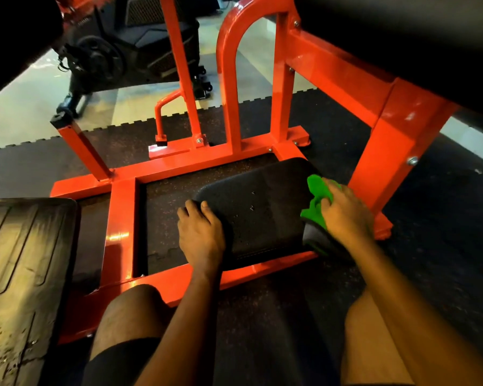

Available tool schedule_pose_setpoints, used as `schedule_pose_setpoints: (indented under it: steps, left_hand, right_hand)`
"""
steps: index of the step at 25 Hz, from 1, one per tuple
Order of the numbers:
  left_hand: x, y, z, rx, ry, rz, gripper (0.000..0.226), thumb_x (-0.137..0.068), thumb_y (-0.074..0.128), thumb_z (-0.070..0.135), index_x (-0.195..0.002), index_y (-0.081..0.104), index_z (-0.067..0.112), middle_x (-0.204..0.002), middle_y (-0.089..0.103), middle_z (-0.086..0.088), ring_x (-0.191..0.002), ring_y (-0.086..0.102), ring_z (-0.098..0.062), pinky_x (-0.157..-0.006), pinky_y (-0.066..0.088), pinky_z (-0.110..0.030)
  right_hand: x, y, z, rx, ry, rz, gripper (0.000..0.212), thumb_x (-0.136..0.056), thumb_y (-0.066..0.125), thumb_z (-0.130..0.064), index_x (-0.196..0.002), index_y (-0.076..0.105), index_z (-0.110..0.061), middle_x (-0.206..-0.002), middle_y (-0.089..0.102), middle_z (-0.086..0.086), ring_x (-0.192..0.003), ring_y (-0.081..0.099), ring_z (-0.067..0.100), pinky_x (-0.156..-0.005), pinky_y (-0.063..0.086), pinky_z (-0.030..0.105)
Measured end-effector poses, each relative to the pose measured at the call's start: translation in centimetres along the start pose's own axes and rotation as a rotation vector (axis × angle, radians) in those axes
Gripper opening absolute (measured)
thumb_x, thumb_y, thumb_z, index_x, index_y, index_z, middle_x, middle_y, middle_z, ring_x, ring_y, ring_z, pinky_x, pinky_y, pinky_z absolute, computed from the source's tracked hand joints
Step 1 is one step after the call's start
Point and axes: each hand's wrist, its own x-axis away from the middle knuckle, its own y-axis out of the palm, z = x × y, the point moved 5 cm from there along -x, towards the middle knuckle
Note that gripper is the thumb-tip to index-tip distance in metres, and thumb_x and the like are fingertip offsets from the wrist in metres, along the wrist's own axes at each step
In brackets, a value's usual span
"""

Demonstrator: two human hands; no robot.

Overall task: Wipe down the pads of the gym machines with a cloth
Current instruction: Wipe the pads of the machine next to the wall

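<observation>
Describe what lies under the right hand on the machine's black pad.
A green cloth lies under the right hand, bunched at the right edge of the black pad. The hand covers the rest of the cloth and the pad surface beneath it.

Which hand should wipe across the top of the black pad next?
Right. The right hand grips the green cloth, pressed on the pad's right edge. The left hand holds no cloth; its fingers curl over the pad's left edge, likely steadying it.
</observation>
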Motion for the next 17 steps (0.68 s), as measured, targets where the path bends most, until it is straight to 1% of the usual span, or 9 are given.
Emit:
schedule_pose_setpoints:
  steps: [1, 2, 4, 7, 9, 11, 14, 15, 17]
  left_hand:
    - [0.1, 0.0, 0.0, -0.001, 0.007, -0.001, 0.034, -0.103, 0.037, 0.037, -0.116, 0.051, 0.008, -0.12, 0.053, -0.016, -0.107, 0.056, -0.04, -0.081, 0.044, -0.049]
    - [0.0, 0.0, 0.1, -0.002, 0.014, 0.001, 0.034, -0.104, 0.037, 0.037, -0.116, 0.051, 0.009, -0.12, 0.053, -0.016, -0.107, 0.056, -0.04, -0.081, 0.044, -0.048]
    - [-0.1, 0.0, 0.0, -0.007, 0.009, 0.002, 0.035, -0.103, 0.037, 0.037, -0.117, 0.051, 0.009, -0.121, 0.053, -0.016, -0.106, 0.056, -0.039, -0.08, 0.044, -0.047]
    - [-0.3, 0.1, 0.0, -0.005, 0.002, 0.012, 0.033, -0.103, 0.039, 0.035, -0.116, 0.052, 0.008, -0.12, 0.053, -0.017, -0.106, 0.055, -0.04, -0.08, 0.044, -0.048]
    - [-0.2, 0.0, -0.1, 0.013, 0.008, 0.018, 0.032, -0.103, 0.039, 0.033, -0.116, 0.052, 0.007, -0.12, 0.054, -0.018, -0.107, 0.055, -0.041, -0.08, 0.044, -0.048]
    - [-0.1, -0.1, -0.4, 0.033, 0.005, 0.016, 0.032, -0.104, 0.039, 0.032, -0.118, 0.052, 0.007, -0.12, 0.054, -0.019, -0.108, 0.054, -0.041, -0.081, 0.043, -0.048]
    - [-0.2, -0.2, -0.6, 0.052, 0.008, 0.012, 0.031, -0.104, 0.038, 0.033, -0.116, 0.052, 0.007, -0.121, 0.054, -0.018, -0.107, 0.054, -0.04, -0.081, 0.042, -0.048]
    - [-0.2, -0.1, -0.6, 0.059, 0.012, 0.012, 0.031, -0.104, 0.038, 0.033, -0.115, 0.052, 0.007, -0.12, 0.054, -0.018, -0.107, 0.055, -0.04, -0.081, 0.042, -0.048]
    - [-0.2, -0.2, -0.6, 0.072, 0.008, 0.011, 0.03, -0.104, 0.039, 0.032, -0.113, 0.053, 0.007, -0.12, 0.055, -0.018, -0.106, 0.055, -0.041, -0.082, 0.043, -0.048]
  right_hand:
    - [1.9, 0.4, -0.2, 0.046, -0.033, 0.063, 0.053, -0.092, 0.055, -0.026, -0.145, 0.05, -0.03, -0.147, 0.049, 0.014, -0.126, 0.051, 0.042, -0.102, 0.044, 0.05]
    - [2.9, 0.6, -0.6, 0.077, -0.024, 0.093, 0.054, -0.092, 0.057, -0.026, -0.146, 0.05, -0.031, -0.151, 0.046, 0.012, -0.129, 0.048, 0.043, -0.103, 0.042, 0.051]
    - [2.0, 1.2, -1.8, 0.096, 0.008, 0.1, 0.053, -0.095, 0.055, -0.03, -0.147, 0.047, -0.035, -0.156, 0.04, 0.009, -0.134, 0.042, 0.045, -0.106, 0.04, 0.053]
    - [-3.9, 2.0, -4.6, 0.152, 0.028, -0.021, 0.048, -0.103, 0.044, -0.036, -0.15, 0.04, -0.037, -0.158, 0.035, 0.005, -0.136, 0.038, 0.043, -0.105, 0.038, 0.051]
    - [-8.2, 2.6, -7.0, 0.155, -0.009, -0.122, 0.045, -0.105, 0.04, -0.037, -0.15, 0.038, -0.036, -0.158, 0.033, 0.005, -0.136, 0.038, 0.043, -0.105, 0.039, 0.05]
    - [-10.2, 3.3, -8.6, 0.156, -0.056, -0.19, 0.045, -0.105, 0.039, -0.038, -0.15, 0.036, -0.037, -0.16, 0.032, 0.004, -0.138, 0.037, 0.044, -0.107, 0.037, 0.053]
    - [-7.3, 3.2, -8.2, 0.18, -0.115, -0.247, 0.051, -0.104, 0.04, -0.042, -0.153, 0.028, -0.046, -0.167, 0.017, -0.004, -0.148, 0.02, 0.042, -0.113, 0.027, 0.062]
    - [-5.1, 2.8, -7.7, 0.211, -0.141, -0.236, 0.053, -0.103, 0.041, -0.043, -0.153, 0.025, -0.049, -0.168, 0.014, -0.007, -0.15, 0.015, 0.041, -0.114, 0.023, 0.064]
    - [0.4, 2.0, -7.0, 0.255, -0.198, -0.17, 0.057, -0.101, 0.044, -0.044, -0.153, 0.022, -0.054, -0.168, 0.011, -0.012, -0.152, 0.012, 0.037, -0.117, 0.018, 0.064]
